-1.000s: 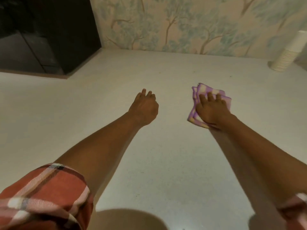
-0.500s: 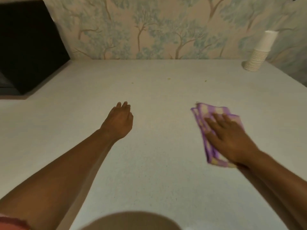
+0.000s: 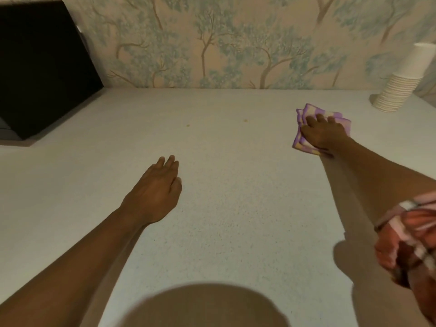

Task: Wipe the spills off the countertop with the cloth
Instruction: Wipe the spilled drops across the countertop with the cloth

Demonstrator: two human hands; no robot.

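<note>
Head view: my right hand (image 3: 324, 135) presses flat on cloth (image 3: 304, 113) near surface (image 3: 236, 208) back edge to wipe; left hand (image 3: 155, 197) open, bracing.

Warm, dim indoor light falls from above and behind the person, throwing a soft round shadow (image 3: 207, 305) onto the counter (image 3: 236, 208) at the bottom edge and a long shadow beside the right arm (image 3: 377, 175). The picture is soft and grainy throughout, without glare. Wide-angle distortion bends the edges, and the sleeve (image 3: 410, 241) at right is smeared with blur.
</note>
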